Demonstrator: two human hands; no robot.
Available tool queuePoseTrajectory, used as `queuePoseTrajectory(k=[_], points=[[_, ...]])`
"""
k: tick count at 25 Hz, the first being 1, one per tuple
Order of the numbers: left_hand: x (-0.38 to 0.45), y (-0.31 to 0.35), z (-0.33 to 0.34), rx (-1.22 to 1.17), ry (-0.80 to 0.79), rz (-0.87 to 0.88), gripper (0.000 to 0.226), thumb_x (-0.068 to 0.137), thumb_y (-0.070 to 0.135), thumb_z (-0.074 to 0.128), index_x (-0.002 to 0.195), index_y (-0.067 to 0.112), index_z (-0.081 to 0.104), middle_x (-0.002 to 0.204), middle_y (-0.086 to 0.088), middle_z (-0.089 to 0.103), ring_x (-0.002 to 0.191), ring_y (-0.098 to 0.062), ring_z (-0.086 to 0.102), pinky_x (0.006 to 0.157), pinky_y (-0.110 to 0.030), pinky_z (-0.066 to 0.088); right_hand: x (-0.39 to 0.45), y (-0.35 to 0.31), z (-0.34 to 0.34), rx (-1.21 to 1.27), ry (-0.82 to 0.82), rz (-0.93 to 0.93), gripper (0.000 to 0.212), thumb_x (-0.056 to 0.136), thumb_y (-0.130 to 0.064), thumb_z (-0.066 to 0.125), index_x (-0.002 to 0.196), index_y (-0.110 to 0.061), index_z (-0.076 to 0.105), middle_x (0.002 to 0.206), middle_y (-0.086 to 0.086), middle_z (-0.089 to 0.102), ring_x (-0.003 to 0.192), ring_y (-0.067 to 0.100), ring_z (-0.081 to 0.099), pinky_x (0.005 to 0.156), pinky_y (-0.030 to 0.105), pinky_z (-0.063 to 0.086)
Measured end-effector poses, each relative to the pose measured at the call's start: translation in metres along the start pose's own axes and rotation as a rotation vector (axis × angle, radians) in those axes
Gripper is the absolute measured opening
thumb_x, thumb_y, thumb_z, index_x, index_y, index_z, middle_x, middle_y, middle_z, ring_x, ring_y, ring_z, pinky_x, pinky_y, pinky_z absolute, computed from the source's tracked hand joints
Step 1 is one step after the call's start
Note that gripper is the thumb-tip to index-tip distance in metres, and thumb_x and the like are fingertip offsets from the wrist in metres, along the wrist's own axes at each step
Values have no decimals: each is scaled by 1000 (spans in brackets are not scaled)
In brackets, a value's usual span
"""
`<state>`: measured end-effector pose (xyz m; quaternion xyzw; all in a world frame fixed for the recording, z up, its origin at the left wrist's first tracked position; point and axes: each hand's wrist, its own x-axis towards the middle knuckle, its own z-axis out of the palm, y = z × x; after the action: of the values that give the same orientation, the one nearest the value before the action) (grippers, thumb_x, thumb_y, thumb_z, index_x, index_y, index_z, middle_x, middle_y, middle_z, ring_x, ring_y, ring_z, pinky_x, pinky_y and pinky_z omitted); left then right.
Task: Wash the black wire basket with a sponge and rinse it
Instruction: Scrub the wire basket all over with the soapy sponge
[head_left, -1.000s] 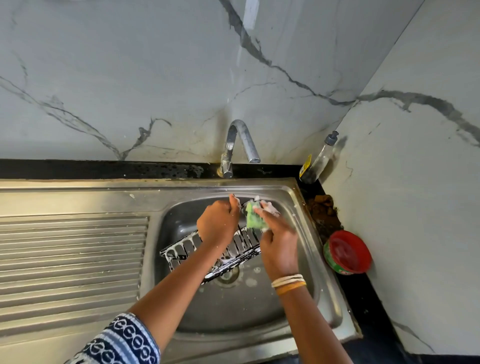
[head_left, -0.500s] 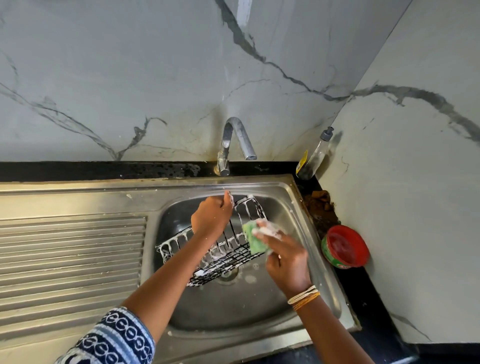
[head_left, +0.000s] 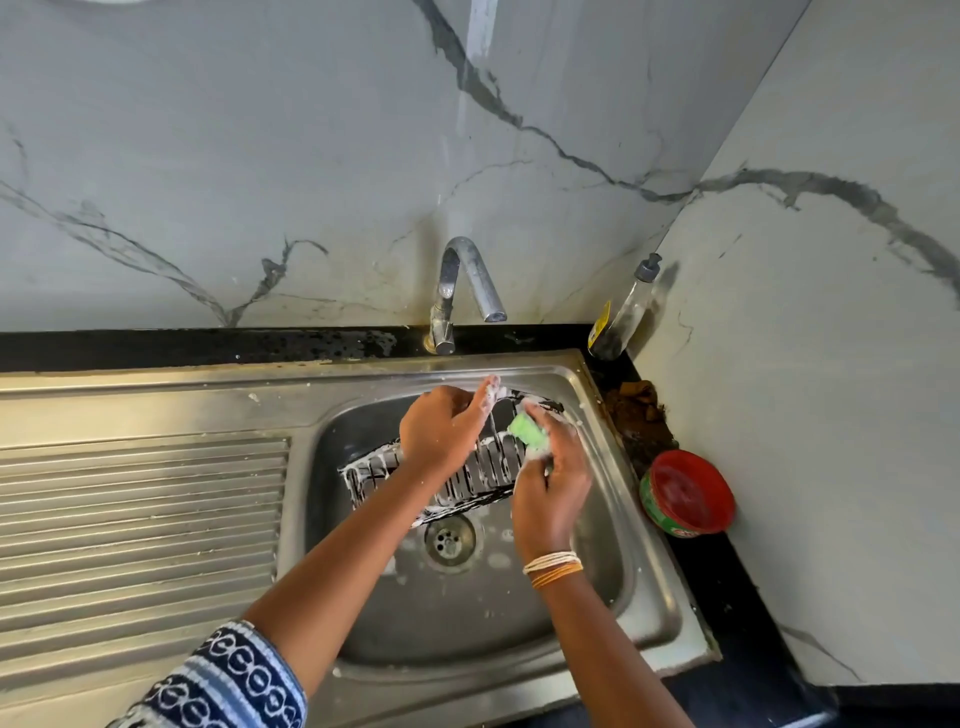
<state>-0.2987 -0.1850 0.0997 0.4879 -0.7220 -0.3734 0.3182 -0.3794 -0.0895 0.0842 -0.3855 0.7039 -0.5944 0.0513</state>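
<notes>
Green sponge (head_left: 529, 432), pinched in her right hand (head_left: 550, 488), is scrubbing the black wire basket (head_left: 467, 475); left hand (head_left: 441, 431) is clamping its rim. Worth working every wire before rinsing.

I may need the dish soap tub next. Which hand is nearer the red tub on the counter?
Right. The right hand scrubs with the sponge in the sink, closer to the red tub; the left hand holds the basket farther away.

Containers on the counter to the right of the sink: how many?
2. A clear pump bottle stands in the back corner against the wall; a red-lidded tub sits nearer, beside the sink. None seem hidden.
</notes>
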Motion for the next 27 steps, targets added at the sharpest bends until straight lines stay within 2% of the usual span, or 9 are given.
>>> queuePoseTrajectory(k=[4, 7, 10, 13, 17, 19, 21, 24, 27], points=[[1, 1, 9, -1, 32, 97, 64, 82, 60, 41, 45, 9, 51, 37, 7, 38, 35, -11, 35, 45, -22, 29, -13, -7, 7, -13, -17, 56, 68, 71, 11, 40, 117, -34, 63, 109, -15, 62, 70, 13, 51, 59, 26, 44], [8, -10, 4, -230, 23, 20, 48, 79, 47, 50, 43, 16, 43, 38, 7, 36, 37, -13, 33, 48, -22, 28, -7, -12, -1, -26, -197, -16, 71, 73, 18, 43, 118, -34, 60, 116, -23, 59, 69, -1, 55, 59, 16, 44], [15, -23, -7, -478, -46, 7, 46, 82, 28, 59, 44, 16, 37, 36, 12, 27, 34, -7, 22, 47, -18, 28, 27, 5, -22, -129, -309, 55, 66, 78, 20, 40, 120, -24, 64, 114, -7, 66, 59, -7, 53, 49, 8, 38], [18, -28, -8, -526, -58, 19, 45, 81, 28, 59, 44, 12, 39, 35, 14, 27, 32, -4, 21, 45, -15, 32, 60, 22, -27, -104, -191, 353, 53, 83, 14, 41, 119, -15, 67, 86, -7, 68, 50, -6, 46, 47, 7, 35], [15, -30, 5, -448, 23, -26, 49, 81, 32, 59, 37, 19, 39, 34, 12, 28, 34, -7, 24, 51, -25, 34, 46, -12, 0, -227, -287, 195, 52, 82, 10, 48, 117, -23, 68, 103, -2, 71, 49, 1, 51, 44, 10, 40], [16, -33, 5, -458, 56, -94, 45, 80, 31, 58, 38, 20, 47, 34, 12, 35, 37, -12, 32, 49, -25, 28, 26, -28, 6, -249, -396, 39, 51, 83, 11, 48, 121, -18, 66, 112, -4, 67, 65, 7, 62, 61, 16, 53], [16, -35, -5, -539, 42, -132, 45, 88, 17, 61, 45, 18, 50, 37, 8, 42, 41, -15, 39, 49, -26, 32, 27, -18, 1, -322, -430, -36, 55, 81, 12, 47, 122, -21, 65, 120, -11, 59, 67, 1, 60, 66, 15, 54], [17, -35, -16, -628, 85, -220, 37, 89, 7, 61, 56, 13, 46, 39, 12, 47, 37, 0, 39, 49, -14, 35, 52, 11, -15, -397, -337, 107, 61, 79, 13, 44, 122, -26, 64, 126, -2, 62, 74, 7, 64, 67, 14, 51], [21, -39, -15, -704, 168, -258, 42, 88, 6, 62, 50, 18, 53, 49, 5, 50, 43, 0, 43, 53, -13, 39, 35, 2, -6, -432, -336, 143, 60, 86, 8, 42, 132, -27, 55, 110, 2, 68, 53, 8, 53, 49, 13, 44]])
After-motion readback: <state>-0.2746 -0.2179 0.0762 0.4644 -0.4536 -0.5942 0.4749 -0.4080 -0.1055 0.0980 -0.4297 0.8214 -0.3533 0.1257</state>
